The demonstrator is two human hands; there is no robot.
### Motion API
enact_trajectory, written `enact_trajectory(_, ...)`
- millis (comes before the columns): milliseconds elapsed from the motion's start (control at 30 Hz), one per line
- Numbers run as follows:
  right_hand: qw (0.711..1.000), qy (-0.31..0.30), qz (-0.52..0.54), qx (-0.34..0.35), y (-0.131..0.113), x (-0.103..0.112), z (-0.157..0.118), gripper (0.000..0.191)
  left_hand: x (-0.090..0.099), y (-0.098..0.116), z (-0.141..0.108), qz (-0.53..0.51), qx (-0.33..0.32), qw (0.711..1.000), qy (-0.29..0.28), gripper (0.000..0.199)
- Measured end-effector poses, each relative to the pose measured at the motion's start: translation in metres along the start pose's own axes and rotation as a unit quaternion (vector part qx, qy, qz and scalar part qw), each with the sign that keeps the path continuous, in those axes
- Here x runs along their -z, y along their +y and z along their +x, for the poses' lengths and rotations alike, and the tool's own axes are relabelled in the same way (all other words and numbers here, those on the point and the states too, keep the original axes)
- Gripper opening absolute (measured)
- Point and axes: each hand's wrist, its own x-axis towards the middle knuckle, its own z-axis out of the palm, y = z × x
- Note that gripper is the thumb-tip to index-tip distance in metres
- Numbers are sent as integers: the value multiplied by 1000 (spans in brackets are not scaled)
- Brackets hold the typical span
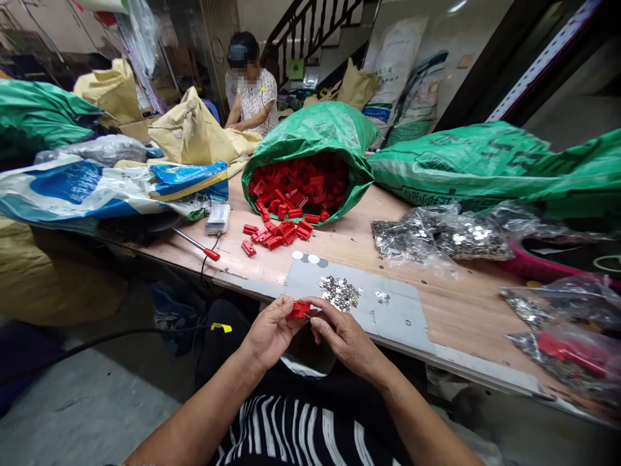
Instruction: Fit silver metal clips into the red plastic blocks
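My left hand (272, 331) is closed around a small red plastic part (299, 309), held just over the table's front edge. At the right end of that part, my right hand (345, 335) is closed with thumb and fingers pinched; a small bit of metal seems to show there, too small to name. Beyond my hands a pile of small shiny metal pieces (339, 292) lies on a grey sheet (398, 307), with a smaller heap (383, 298) to its right. Loose red parts (279, 234) lie before an open green sack (315, 126) full of them.
A soldering-iron-like tool with a red tip (211, 254) and a small white box (218, 219) lie left. Clear bags of metal pieces (473, 236) and a pink basket (531, 266) stand right. Another green sack (460, 162) lies behind. A co-worker (264, 97) sits across the table.
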Motion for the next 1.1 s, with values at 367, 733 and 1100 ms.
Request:
enact_trajectory(367,997,51,-48,24,2,1,-4,34,-9,-5,-4,-73,58,995,45,17)
enact_trajectory(733,999,21,-38,3,19,0,-2,37,20,-34,-7,-36,63,996,48,12)
enact_trajectory(1100,987,80,-139,-19,35,40,54,26,48,-48,-1,109,117,976,147,75)
